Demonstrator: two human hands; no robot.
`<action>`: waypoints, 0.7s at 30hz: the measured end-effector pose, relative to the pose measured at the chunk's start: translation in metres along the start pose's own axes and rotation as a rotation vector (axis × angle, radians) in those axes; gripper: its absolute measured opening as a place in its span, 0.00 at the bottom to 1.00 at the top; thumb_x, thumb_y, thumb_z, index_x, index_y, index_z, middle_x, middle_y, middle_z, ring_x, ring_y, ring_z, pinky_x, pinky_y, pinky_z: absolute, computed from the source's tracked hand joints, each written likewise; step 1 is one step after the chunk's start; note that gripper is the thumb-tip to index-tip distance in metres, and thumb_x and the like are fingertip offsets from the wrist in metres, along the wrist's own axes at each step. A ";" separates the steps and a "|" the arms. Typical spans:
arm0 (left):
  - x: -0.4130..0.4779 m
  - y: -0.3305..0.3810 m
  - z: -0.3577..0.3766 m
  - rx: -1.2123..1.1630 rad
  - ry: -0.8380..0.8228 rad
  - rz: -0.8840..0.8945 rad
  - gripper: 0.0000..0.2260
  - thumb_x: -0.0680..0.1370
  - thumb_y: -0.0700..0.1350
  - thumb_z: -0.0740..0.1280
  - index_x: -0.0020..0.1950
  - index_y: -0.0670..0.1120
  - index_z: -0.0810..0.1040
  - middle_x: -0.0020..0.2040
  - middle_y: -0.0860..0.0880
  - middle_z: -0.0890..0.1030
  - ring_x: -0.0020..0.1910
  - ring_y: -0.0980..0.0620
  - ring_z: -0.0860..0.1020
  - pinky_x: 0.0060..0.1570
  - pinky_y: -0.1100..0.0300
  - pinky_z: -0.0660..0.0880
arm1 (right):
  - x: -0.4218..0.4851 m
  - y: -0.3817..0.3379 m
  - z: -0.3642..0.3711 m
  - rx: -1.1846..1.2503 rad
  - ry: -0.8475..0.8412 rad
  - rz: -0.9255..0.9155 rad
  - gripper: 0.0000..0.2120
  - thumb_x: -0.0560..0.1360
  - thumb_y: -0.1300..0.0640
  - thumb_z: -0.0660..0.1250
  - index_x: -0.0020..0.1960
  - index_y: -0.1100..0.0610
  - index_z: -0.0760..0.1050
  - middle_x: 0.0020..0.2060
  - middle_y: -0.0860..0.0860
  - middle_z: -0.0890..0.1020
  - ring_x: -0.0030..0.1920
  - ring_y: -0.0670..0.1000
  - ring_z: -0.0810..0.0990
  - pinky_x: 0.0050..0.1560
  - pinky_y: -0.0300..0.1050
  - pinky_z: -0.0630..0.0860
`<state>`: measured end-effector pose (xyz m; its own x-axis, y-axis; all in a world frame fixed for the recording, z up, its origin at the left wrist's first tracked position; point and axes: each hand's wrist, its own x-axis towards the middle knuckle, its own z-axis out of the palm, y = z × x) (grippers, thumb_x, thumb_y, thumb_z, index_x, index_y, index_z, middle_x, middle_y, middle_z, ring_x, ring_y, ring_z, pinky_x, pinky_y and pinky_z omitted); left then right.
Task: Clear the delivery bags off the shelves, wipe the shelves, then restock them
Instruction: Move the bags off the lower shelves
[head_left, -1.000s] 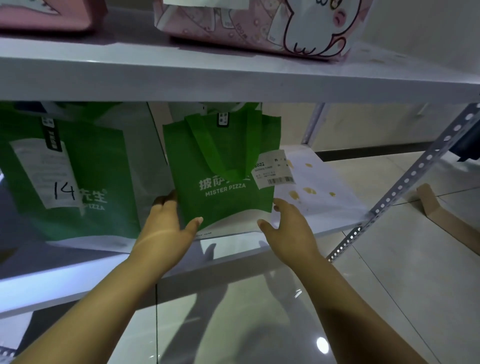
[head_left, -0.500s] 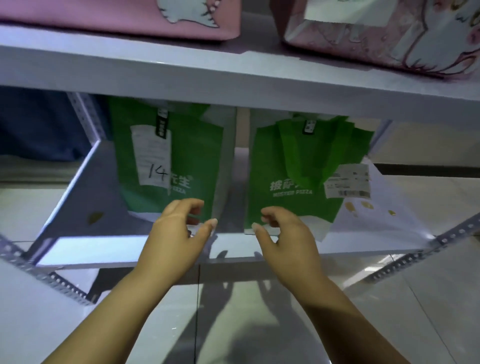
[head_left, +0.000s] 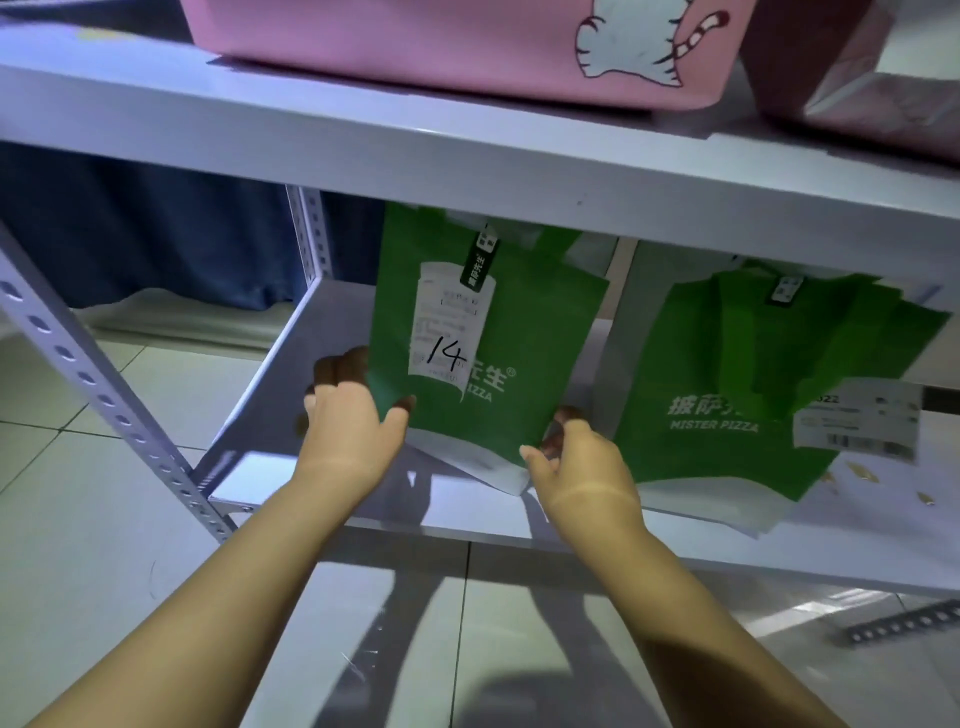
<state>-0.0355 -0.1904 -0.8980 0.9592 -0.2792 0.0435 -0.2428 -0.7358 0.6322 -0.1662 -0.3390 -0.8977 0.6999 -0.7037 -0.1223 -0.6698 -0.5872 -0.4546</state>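
Right now we have both hands on the green bag with the handwritten "14" receipt, which stands upright on the lower shelf, left of a second green bag on the same shelf. Our left hand wraps the bag's lower left edge, thumb on the front face and fingers curled behind it. Our right hand pinches the lower right corner the same way, thumb in front, fingertips tucked behind. Both are closed on the bag, not hovering near it.

What the next move turns on is how the bag sits between our hands. Its long axis runs up and down, and its top reaches close under the upper shelf, where pink bags rest. We hold it only at the base, one hand on each side, about equally near, so neither leads. The bag lies straight ahead of us, its bottom edge already tilted and the right corner near the shelf's front lip.

We judge that it has to come toward us and out rather than up, since there is little room overhead. The soft fabric may fold or topple above our grip, and the neighbouring bag stands just beside our right hand, so that side wants care.
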 end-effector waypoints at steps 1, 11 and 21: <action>0.004 -0.003 0.000 -0.004 0.002 0.016 0.26 0.75 0.50 0.66 0.70 0.43 0.62 0.66 0.40 0.64 0.64 0.38 0.63 0.61 0.44 0.68 | 0.002 -0.001 0.000 -0.007 0.007 0.014 0.13 0.77 0.48 0.62 0.55 0.56 0.70 0.45 0.54 0.79 0.43 0.56 0.76 0.40 0.44 0.70; 0.010 -0.018 0.001 -0.044 0.015 0.101 0.26 0.76 0.45 0.65 0.72 0.45 0.61 0.68 0.41 0.66 0.66 0.40 0.65 0.64 0.45 0.67 | 0.007 -0.007 -0.002 0.056 0.094 0.038 0.10 0.77 0.64 0.57 0.55 0.58 0.74 0.36 0.53 0.71 0.36 0.58 0.71 0.36 0.43 0.67; 0.026 -0.022 -0.001 -0.097 -0.088 0.147 0.21 0.77 0.42 0.63 0.70 0.47 0.65 0.65 0.44 0.73 0.62 0.41 0.71 0.59 0.45 0.70 | 0.012 -0.002 0.001 0.087 0.131 -0.001 0.11 0.75 0.67 0.56 0.55 0.58 0.70 0.38 0.55 0.74 0.36 0.58 0.74 0.34 0.43 0.67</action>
<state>-0.0051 -0.1813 -0.9101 0.8972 -0.4351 0.0760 -0.3604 -0.6216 0.6955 -0.1563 -0.3455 -0.8985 0.6582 -0.7528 -0.0086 -0.6415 -0.5548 -0.5298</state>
